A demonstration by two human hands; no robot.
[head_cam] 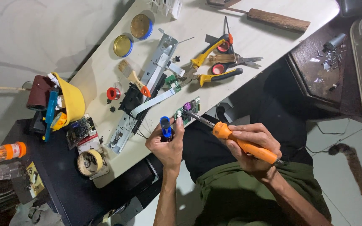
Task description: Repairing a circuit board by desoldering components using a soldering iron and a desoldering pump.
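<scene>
A: Working left to right, what sits out beyond the left fingers?

B: Well to their left stands an orange-capped clear plastic bottle [6, 151]. Nearer them lie a yellow hard-plastic scoop-shaped shell [74, 100] and a tan roll of masking tape [89, 162]. A small flat package with a red label strip [84, 136] lies between the two. Beyond the fingertips, toward the far table edge, sit a small red wire spool [113, 93] and two round gold-coloured tins with blue rims [132, 35].

A: State of the left hand [167, 144]?

B: Fingers curled closed around a short blue cylindrical tool [165, 127], probably a desoldering pump, held upright. Its tip stands just beside the small green circuit board with a purple connector [188, 110], which rests at the near edge of the white table [265, 37].

A: And the right hand [254, 146]?

B: Closed in a pen-like grip on the orange-handled soldering iron [235, 140]. The dark metal shaft runs from the fingers up-left, and its tip meets the board close to the purple connector.

A: Step in hand?

B: By appearance, heating a joint on the board, with the blue tool standing ready. The next move calls for a steady tip on the joint and the blue tool's nozzle brought tight against the same point.

A: Beyond the right fingers?

B: Yellow-and-black-handled pliers [208, 62] and red-handled scissors [227, 67] lie on the table, well apart from the hand.
</scene>
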